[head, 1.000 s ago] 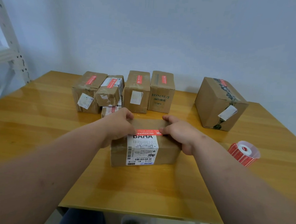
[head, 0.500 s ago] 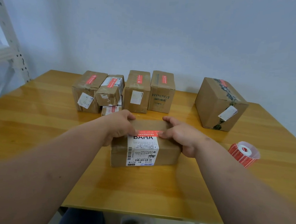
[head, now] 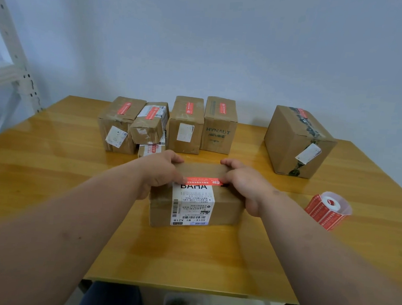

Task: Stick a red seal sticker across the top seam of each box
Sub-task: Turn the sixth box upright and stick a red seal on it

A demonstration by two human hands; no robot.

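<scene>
A brown cardboard box (head: 227, 209) with a white shipping label on its front stands in the middle of the wooden table. A red seal sticker (head: 204, 181) lies across the front edge of its top. My left hand (head: 159, 171) grips the box's left end, its thumb pressing the sticker's left end. My right hand (head: 245, 181) grips the right end, with its thumb at the sticker's right end. Fingers of both hands curl over the box's far top edge. A roll of red seal stickers (head: 326, 210) lies on the table to the right.
Several boxes bearing red stickers stand in a row at the back (head: 185, 125), and a larger box (head: 296, 140) sits at the back right. A white metal shelf frame (head: 9, 50) rises at the far left. The table's front edge (head: 185, 289) is near my legs.
Both hands have stayed on the box ends. The thumbs shifted slightly along the red sticker; the box has not moved.
</scene>
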